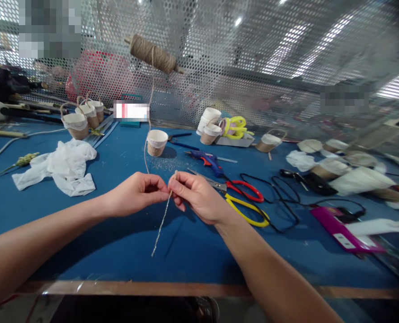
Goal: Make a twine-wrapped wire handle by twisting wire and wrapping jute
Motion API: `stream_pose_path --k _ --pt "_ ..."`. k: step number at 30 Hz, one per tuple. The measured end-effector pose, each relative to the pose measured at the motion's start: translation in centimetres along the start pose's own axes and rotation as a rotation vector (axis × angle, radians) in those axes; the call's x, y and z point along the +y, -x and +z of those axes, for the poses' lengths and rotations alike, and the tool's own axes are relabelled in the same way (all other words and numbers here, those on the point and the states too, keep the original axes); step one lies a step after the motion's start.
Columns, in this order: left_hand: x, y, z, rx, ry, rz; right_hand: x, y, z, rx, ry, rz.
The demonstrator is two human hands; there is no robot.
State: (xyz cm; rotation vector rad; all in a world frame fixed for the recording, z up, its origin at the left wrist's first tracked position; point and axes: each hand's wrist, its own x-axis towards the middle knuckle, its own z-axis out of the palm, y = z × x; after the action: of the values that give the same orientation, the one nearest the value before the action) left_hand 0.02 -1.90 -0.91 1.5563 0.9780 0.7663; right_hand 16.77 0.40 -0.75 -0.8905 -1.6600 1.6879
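Observation:
My left hand (137, 193) and my right hand (199, 195) meet over the blue table (186, 251), both with fingers pinched on a thin twisted strand of jute twine (162, 222). The strand's free end hangs down toward me. From my left hand the twine (149, 112) runs up to a spool (153, 54) hung on the perforated metal screen. A small paper cup wrapped in twine (156, 142) stands just beyond my hands.
Red-handled scissors (246, 190) and yellow-handled scissors (248, 213) lie right of my right hand, beside a blue glue gun (208, 160) and black cables (280, 202). White crumpled plastic (64, 166) lies at left. More cups (76, 124) stand at the back, a purple device (340, 231) at right.

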Motion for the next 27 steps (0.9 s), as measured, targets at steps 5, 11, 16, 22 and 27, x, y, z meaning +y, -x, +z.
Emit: stream_pose_path --k 5,11,16,22,27 --pt "-0.23 0.07 0.31 0.062 -0.088 0.035 0.12 -0.05 0.03 0.058 0.084 -0.003" --pt "0.05 0.1 0.07 0.027 -0.013 -0.093 0.05 0.04 0.1 0.092 0.245 -0.049" --pt "0.06 0.2 0.07 0.023 0.058 -0.123 -0.17 0.12 0.12 0.131 0.33 -0.065" --pt "0.05 0.26 0.55 0.027 0.101 -0.154 0.05 0.09 0.4 0.142 0.313 -0.066" --pt "0.23 0.36 0.61 -0.007 0.263 -0.175 -0.08 0.06 0.4 0.018 0.076 -0.08"
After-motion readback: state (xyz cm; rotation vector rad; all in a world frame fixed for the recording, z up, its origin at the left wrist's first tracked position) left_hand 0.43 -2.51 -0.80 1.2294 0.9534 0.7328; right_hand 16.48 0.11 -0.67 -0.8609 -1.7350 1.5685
